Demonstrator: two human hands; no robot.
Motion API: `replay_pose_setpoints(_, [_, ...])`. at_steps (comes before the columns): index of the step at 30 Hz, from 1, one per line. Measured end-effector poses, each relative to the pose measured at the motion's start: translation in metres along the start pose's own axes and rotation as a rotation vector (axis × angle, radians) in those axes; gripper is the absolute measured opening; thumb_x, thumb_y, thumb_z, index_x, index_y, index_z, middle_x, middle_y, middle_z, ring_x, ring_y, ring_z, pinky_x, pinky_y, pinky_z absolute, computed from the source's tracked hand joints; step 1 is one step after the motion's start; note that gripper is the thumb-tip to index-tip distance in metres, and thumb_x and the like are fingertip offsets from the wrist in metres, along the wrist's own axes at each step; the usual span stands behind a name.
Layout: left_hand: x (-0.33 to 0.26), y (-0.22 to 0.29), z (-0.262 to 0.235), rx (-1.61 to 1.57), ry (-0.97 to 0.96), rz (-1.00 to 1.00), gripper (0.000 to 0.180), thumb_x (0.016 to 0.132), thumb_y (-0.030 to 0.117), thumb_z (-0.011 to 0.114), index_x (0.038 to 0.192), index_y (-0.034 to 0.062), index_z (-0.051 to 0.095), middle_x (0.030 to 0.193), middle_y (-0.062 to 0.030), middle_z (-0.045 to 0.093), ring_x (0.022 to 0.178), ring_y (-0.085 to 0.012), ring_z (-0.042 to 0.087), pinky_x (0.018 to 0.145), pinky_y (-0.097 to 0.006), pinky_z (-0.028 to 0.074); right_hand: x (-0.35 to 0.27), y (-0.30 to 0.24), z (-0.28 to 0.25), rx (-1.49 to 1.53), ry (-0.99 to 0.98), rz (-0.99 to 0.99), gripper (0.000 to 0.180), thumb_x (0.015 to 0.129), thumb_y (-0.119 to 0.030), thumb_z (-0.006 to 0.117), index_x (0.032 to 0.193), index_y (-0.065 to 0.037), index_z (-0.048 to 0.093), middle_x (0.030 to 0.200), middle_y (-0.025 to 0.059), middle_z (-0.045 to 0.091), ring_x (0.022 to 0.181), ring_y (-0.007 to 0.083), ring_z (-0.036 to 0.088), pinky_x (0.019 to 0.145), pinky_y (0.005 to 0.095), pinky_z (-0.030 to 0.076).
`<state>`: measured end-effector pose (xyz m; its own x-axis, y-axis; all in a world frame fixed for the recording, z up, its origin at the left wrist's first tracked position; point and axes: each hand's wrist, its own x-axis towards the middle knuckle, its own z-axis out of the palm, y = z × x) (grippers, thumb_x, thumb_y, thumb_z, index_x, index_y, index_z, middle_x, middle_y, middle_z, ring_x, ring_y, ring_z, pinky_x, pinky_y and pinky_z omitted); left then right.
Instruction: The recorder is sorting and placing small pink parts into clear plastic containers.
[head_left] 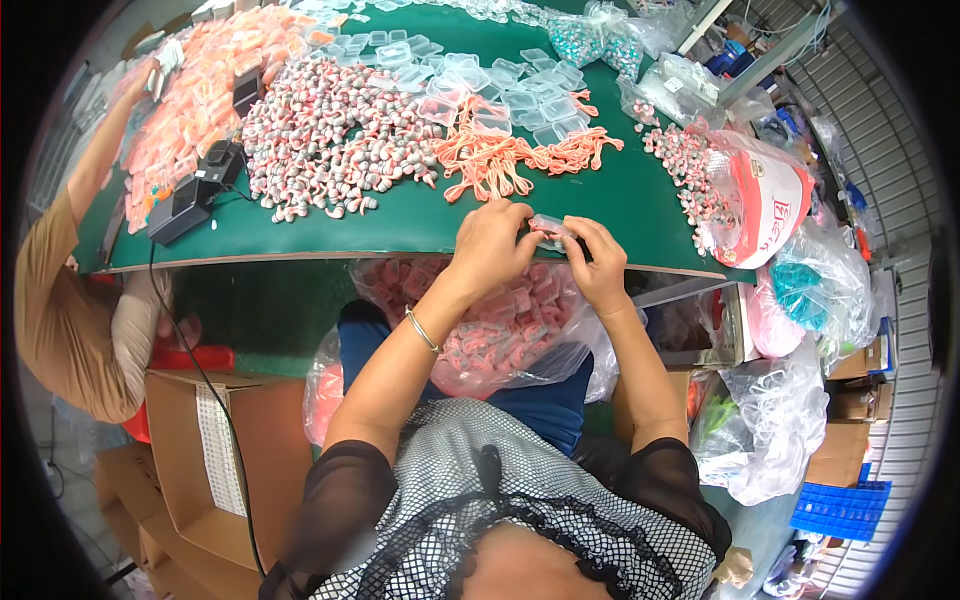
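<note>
My left hand (492, 242) and my right hand (599, 262) meet at the table's front edge. Between their fingertips is a small clear plastic case (550, 226) with something pinkish inside; whether its lid is fully closed is hard to see. Just beyond lie orange looped cords (490, 160) in a tangled heap. Empty clear cases (545, 98) are scattered behind the cords. To their left spreads a wide pile of small curled pink-and-grey pieces (330, 140). Below my hands, a clear bag (500, 335) over my lap holds many pink-filled cases.
At the left, a co-worker's arm (95, 165) reaches over a pile of orange-filled cases (215, 75). Black devices (195, 195) trail a cable near the edge. A red-and-white bag (765, 195) spills small pieces at the right. Cardboard boxes (210, 440) stand lower left.
</note>
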<state>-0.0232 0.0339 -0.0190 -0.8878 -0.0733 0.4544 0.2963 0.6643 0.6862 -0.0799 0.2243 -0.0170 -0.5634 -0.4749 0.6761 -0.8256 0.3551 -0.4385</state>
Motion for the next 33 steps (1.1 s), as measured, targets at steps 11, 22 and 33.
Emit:
replay_pose_setpoints(11, [-0.009, 0.021, 0.009, 0.057, 0.186, -0.237, 0.014, 0.078, 0.021, 0.075, 0.082, 0.0074, 0.074, 0.073, -0.0106, 0.067, 0.074, -0.0289, 0.067, 0.066, -0.042, 0.049, -0.006, -0.005, 0.006, -0.006, 0.066, -0.022, 0.019, 0.083, -0.002, 0.071, 0.101, -0.001, 0.067, 0.101, 0.0165, 0.070, 0.093, 0.0316, 0.069, 0.081, 0.0375, 0.056])
replay_pose_setpoints(22, [-0.047, 0.039, 0.013, 0.338, 0.201, -0.054, 0.036, 0.080, 0.020, 0.073, 0.114, 0.0094, 0.067, 0.110, -0.0073, 0.059, 0.099, -0.0258, 0.055, 0.081, -0.042, 0.038, -0.013, -0.001, 0.008, -0.024, 0.041, -0.098, 0.026, 0.077, -0.001, 0.073, 0.102, -0.001, 0.066, 0.105, 0.0164, 0.068, 0.097, 0.0335, 0.067, 0.084, 0.0397, 0.055])
replay_pose_setpoints(33, [-0.016, 0.006, -0.003, 0.143, -0.029, 0.291, 0.046, 0.074, 0.009, 0.075, 0.118, 0.0073, 0.060, 0.116, -0.0101, 0.058, 0.100, -0.0302, 0.057, 0.083, -0.041, 0.046, -0.016, -0.002, 0.002, -0.013, -0.045, -0.146, 0.034, 0.074, -0.002, 0.076, 0.105, -0.002, 0.062, 0.105, 0.0150, 0.064, 0.098, 0.0345, 0.064, 0.085, 0.0413, 0.053])
